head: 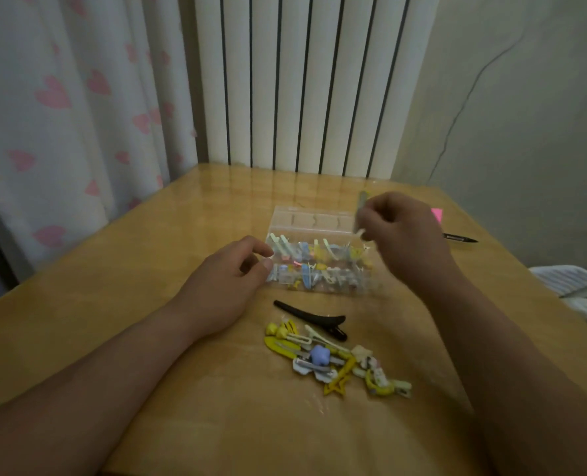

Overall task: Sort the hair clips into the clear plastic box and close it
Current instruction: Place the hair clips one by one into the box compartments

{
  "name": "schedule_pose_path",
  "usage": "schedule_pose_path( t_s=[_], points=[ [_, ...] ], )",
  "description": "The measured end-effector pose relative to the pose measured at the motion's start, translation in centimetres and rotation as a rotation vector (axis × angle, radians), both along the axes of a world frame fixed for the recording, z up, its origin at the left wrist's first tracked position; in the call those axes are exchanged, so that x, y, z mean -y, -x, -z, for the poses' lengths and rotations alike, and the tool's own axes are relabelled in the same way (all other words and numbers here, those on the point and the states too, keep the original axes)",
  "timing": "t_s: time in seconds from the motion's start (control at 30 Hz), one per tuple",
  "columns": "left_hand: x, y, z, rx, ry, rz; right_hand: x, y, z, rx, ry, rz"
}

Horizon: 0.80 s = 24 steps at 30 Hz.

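Forearms reach in from the near edge of the surface (182, 407), and between them lies the unsorted pile (333, 359): one long black clip (312, 319) on its far side and a tangle of small yellow, white and blue clips, a dozen or so, too overlapped to count exactly. Beyond it is the single clear plastic box (353, 290), lid raised at the far side, already holding many clips.

The right hand (398, 231) hovers over the box's right end, its fingers pinching one pale clip (361, 207). The left hand (230, 273) lies at the box's left end with fingers loosely curled; whether they grip the wall or only touch it I cannot tell.

Likely risks: the light box could skid or tip if it is nudged while unsteadied; the pinched clip could land in the wrong compartment; the long black clip may be too long to fit and could stop the lid from closing.

One pen (460, 238) and one pink note (437, 213) lie far right.
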<state>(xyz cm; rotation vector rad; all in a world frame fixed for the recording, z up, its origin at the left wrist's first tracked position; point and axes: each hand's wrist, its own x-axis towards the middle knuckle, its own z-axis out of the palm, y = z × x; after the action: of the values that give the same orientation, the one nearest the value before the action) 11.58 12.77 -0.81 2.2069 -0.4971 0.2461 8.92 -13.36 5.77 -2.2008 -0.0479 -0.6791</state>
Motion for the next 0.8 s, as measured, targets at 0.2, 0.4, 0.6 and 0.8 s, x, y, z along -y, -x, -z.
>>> schedule_pose_path(
  t_s=[0.2, 0.4, 0.6, 0.8],
  points=[
    [-0.1, 0.0, 0.0, -0.017, 0.008, -0.001, 2.8, -1.0, 1.2, -0.184, 0.203, 0.127],
    [0.0, 0.0, -0.1, -0.021, 0.014, 0.002, 2.3, -1.2, 1.0, -0.359, 0.449, 0.154],
    [0.0, -0.1, -0.1, -0.019, 0.004, -0.002, 1.7, -1.7, 0.6, -0.476, 0.515, 0.137],
    [-0.1, -0.1, 0.0, -0.023, 0.003, -0.002, 1.7, -1.4, 0.7, -0.412, 0.546, 0.166]
  ],
)
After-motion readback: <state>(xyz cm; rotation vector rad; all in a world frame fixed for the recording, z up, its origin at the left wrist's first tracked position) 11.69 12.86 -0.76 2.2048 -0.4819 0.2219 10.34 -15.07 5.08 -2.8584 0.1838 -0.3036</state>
